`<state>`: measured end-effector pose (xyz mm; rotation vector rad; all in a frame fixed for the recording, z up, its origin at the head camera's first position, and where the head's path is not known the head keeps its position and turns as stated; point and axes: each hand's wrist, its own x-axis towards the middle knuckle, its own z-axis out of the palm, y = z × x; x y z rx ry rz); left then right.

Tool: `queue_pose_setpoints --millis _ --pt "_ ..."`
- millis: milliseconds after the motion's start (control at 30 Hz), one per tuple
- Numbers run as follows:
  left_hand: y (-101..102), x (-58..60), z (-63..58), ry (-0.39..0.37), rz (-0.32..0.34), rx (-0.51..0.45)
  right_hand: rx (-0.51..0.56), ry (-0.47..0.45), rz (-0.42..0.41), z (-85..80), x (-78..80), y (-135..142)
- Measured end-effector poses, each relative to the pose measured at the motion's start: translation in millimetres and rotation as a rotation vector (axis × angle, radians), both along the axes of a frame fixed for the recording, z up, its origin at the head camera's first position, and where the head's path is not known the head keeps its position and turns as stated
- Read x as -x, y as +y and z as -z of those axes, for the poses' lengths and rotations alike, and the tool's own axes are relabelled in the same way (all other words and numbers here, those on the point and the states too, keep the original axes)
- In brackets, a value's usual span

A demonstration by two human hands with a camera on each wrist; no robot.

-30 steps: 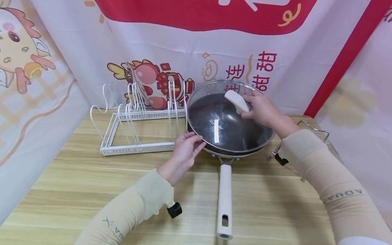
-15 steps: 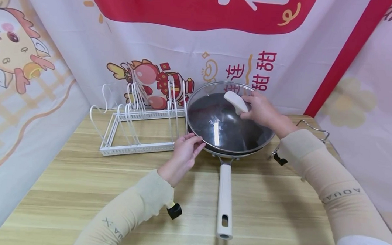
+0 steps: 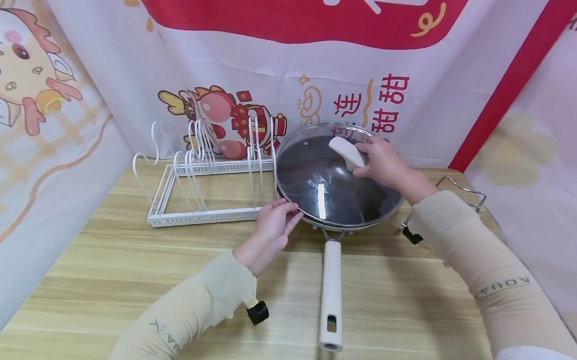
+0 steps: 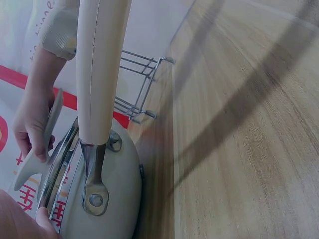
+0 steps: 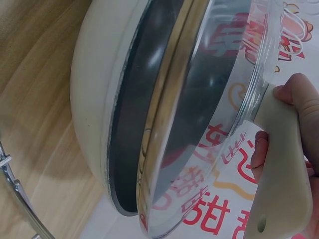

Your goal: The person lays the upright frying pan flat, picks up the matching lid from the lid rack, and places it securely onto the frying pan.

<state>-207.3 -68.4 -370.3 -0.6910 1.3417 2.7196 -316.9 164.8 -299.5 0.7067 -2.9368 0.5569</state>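
Note:
A glass lid (image 3: 313, 173) with a steel rim lies over a frying pan (image 4: 119, 199), cream outside and dark inside. In the right wrist view a gap shows between lid and pan at the far side, so the lid sits tilted. My right hand (image 3: 383, 163) grips the lid's cream knob (image 5: 281, 169). At the near left of the rim, my left hand (image 3: 272, 228) pinches the lid's edge between thumb and fingers; some fingertips are hidden below it. The pan's long cream handle (image 3: 332, 296) points toward me, untouched.
A white wire rack (image 3: 203, 217) stands on the wooden table (image 3: 175, 293), close to the pan's left side. To the right, partly behind my right forearm, is a metal wire rack (image 4: 142, 89). Printed cloth (image 3: 255, 64) hangs behind.
The far side of the lid has come down a little toward the pan, with my right hand still on the knob. My left hand has stayed at the near rim.

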Motion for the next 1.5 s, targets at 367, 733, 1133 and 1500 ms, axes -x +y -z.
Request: queue_pose_setpoints --millis 367,733,1133,1500 --pt "-1 0.6 5.4 -0.004 -0.033 -0.025 -0.005 0.007 -0.003 9.1 2.5 0" --pt "-1 0.3 6.4 -0.021 -0.047 -0.022 0.017 -0.046 0.009 13.3 2.4 -1" --pt "-2 2.6 6.1 -0.036 -0.025 -0.031 0.032 -0.076 0.018 14.0 4.6 -2" --pt "-3 5.7 6.3 -0.044 -0.021 -0.046 0.029 -0.098 0.019 14.7 9.2 -2"
